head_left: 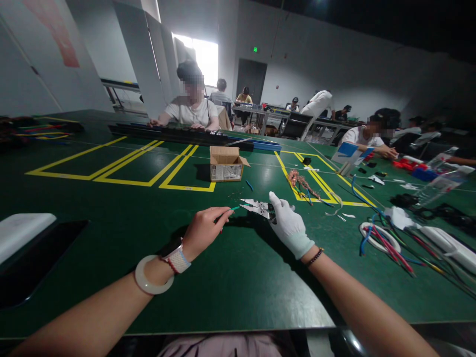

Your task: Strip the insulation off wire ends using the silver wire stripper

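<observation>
My bare left hand (pixel 206 232) pinches a short green wire (pixel 235 208), whose end points right, toward the tool. In my gloved right hand (pixel 289 220) is a pair of wire strippers (pixel 256 208), jaws parted and facing left. The tip of the wire lies at the jaws; whether they touch it I cannot tell. Beyond my hands stands an open cardboard box (pixel 226 172). A small blue wire piece (pixel 249 185) and tiny scraps lie in front of it. A tangle of bare copper wire (pixel 297 179) rests to the right.
Yellow tape outlines (pixel 122 182) mark the green table (pixel 208 297). Black and blue strips (pixel 186 135) lie along the far side, where a person sits. Coiled red and blue wires (pixel 383 243) are at right. A dark flat device (pixel 40 258) lies at left.
</observation>
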{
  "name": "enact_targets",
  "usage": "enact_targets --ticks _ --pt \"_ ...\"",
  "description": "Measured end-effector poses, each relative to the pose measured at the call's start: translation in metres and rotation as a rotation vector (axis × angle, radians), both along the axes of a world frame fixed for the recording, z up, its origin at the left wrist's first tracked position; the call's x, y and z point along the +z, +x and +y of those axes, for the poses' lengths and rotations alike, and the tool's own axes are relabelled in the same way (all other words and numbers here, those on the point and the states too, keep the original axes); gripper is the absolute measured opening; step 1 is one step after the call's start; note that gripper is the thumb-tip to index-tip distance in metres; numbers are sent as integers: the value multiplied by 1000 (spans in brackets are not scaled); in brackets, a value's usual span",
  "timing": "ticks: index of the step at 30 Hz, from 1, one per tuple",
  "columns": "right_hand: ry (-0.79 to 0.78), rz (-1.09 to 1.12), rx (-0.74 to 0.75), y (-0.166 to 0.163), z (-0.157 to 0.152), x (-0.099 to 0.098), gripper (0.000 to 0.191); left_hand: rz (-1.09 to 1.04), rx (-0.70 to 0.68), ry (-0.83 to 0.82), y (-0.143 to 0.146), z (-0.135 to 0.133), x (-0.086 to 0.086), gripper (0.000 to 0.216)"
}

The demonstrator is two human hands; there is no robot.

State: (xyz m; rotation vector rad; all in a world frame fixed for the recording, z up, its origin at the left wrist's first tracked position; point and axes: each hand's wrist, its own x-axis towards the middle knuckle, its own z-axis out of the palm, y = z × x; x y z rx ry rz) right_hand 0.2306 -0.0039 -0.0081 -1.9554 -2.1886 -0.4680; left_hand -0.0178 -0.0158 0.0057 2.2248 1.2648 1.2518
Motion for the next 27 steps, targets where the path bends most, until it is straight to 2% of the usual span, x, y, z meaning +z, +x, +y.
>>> enact_targets --ticks 4,12,19,27 --pt "32 -18 11 -2 -2 1 60 23 -3 38 0 0 1 27" --pt "203 -66 140 5 -1 9 42 22 -10 33 -1 -1 0 27" --pt "5 -27 79 8 0 11 50 41 -33 21 -1 1 -3 25" --pt "-15 -6 122 10 1 8 44 44 -61 11 -3 4 -1 23"
